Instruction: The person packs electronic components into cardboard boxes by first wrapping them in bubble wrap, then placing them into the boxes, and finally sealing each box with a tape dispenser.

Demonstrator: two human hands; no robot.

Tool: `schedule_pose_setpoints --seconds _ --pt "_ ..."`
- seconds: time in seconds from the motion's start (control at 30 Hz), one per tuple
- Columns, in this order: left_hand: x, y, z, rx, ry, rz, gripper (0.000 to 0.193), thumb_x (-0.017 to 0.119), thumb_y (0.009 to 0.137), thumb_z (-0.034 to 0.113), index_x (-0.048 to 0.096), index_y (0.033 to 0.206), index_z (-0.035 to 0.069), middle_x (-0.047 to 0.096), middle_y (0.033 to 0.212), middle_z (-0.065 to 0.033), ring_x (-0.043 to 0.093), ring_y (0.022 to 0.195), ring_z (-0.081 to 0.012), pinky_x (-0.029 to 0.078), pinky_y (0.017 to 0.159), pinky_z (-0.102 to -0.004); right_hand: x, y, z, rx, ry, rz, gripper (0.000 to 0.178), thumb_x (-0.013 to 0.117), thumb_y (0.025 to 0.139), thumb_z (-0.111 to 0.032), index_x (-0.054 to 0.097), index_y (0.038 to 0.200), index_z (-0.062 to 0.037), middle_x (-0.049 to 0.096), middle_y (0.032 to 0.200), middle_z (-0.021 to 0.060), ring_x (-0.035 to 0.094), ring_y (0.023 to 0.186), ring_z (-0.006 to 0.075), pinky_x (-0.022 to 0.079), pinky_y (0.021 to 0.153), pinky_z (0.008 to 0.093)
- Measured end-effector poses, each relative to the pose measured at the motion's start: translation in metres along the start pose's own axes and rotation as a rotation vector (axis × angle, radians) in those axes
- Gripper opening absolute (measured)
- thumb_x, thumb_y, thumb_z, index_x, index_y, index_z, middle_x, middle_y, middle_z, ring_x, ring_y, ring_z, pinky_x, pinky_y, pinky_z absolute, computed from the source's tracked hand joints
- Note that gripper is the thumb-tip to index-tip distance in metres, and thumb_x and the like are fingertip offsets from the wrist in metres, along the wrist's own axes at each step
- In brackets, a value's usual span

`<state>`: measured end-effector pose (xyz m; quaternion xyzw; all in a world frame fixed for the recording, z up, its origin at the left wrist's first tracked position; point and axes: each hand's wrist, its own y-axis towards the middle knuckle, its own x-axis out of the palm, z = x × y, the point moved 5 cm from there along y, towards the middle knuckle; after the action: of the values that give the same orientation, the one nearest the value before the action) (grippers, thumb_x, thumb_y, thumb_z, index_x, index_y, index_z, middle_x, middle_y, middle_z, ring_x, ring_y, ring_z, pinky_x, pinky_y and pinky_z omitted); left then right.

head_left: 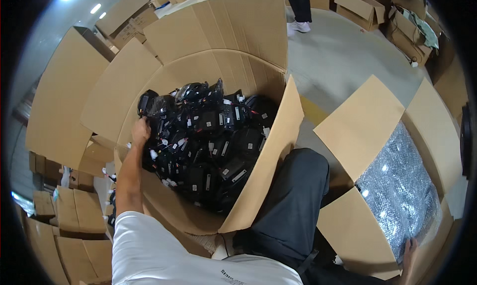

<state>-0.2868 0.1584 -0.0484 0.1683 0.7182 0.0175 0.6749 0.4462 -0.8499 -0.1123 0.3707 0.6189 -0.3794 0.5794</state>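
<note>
A large open cardboard box in front of me holds a heap of black parts with white labels and small white connectors; some are in clear plastic. At the heap's left edge my left hand is closed against a black part, its fingertips partly hidden by it. To my right, a second open box contains a sheet of clear bubble wrap, which covers whatever lies beneath. My right hand is at that box's near end, touching the bubble wrap; most of its fingers are hidden.
My bent knee is between the two boxes. More cardboard cartons are stacked at the left, and others stand at the far right. Beyond the big box a person's leg shows on the grey floor.
</note>
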Motion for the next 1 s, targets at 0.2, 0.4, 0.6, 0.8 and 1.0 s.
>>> schedule_pose_setpoints --seconds 0.2,0.4,0.6,0.8,1.0 --pt "-0.108 0.02 -0.051 -0.034 -0.561 -0.109 0.024 0.06 0.1 0.015 0.069 0.109 -0.005 0.072 0.091 -0.0076 0.062 0.082 -0.0137 0.051 0.078 -0.0309 0.031 0.044 -0.054 -0.048 0.233 -0.086 0.037 0.06 0.101 -0.022 0.057 0.127 0.0045 0.063 0.12 0.0262 0.059 0.112 0.0413 0.046 0.097 0.0456" --pt "-0.185 -0.013 0.057 0.177 -1.102 -0.193 0.022 0.061 0.101 0.012 0.071 0.11 -0.006 0.072 0.097 -0.0025 0.063 0.084 -0.0102 0.051 0.08 -0.0269 -0.008 0.043 -0.078 -0.151 0.267 0.14 0.029 0.063 0.096 -0.012 0.062 0.118 0.0065 0.064 0.115 0.0253 0.06 0.108 0.0408 0.047 0.095 0.0442" --pt "-0.288 -0.041 0.166 0.394 -1.232 -0.19 0.023 0.065 0.099 0.012 0.071 0.111 -0.006 0.073 0.101 -0.0035 0.063 0.087 -0.0086 0.051 0.083 -0.0245 -0.098 0.045 -0.216 -0.272 0.439 0.084 0.028 0.07 0.09 -0.009 0.065 0.112 0.0069 0.066 0.113 0.0243 0.063 0.106 0.0386 0.048 0.094 0.0437" --pt "-0.345 -0.105 0.353 0.72 -1.354 -0.279 0.023 0.064 0.097 0.01 0.072 0.109 -0.007 0.074 0.102 -0.0037 0.064 0.091 -0.0089 0.051 0.085 -0.0251 -0.157 0.011 -0.392 -0.528 1.007 -0.28 0.05 0.06 0.101 -0.029 0.053 0.138 0.0041 0.061 0.134 0.0226 0.059 0.125 0.0303 0.046 0.107 0.0413" --pt "-0.309 -0.191 0.536 1.058 -1.191 -0.278 0.021 0.059 0.091 0.014 0.069 0.093 -0.004 0.056 0.062 -0.0107 0.05 0.063 -0.0083 0.044 0.058 -0.0326 -0.179 0.034 -0.455 -0.205 1.846 -0.234 0.051 0.061 0.101 -0.044 0.055 0.126 -0.0001 0.061 0.103 0.0039 0.057 0.101 0.0136 0.047 0.091 0.0332"
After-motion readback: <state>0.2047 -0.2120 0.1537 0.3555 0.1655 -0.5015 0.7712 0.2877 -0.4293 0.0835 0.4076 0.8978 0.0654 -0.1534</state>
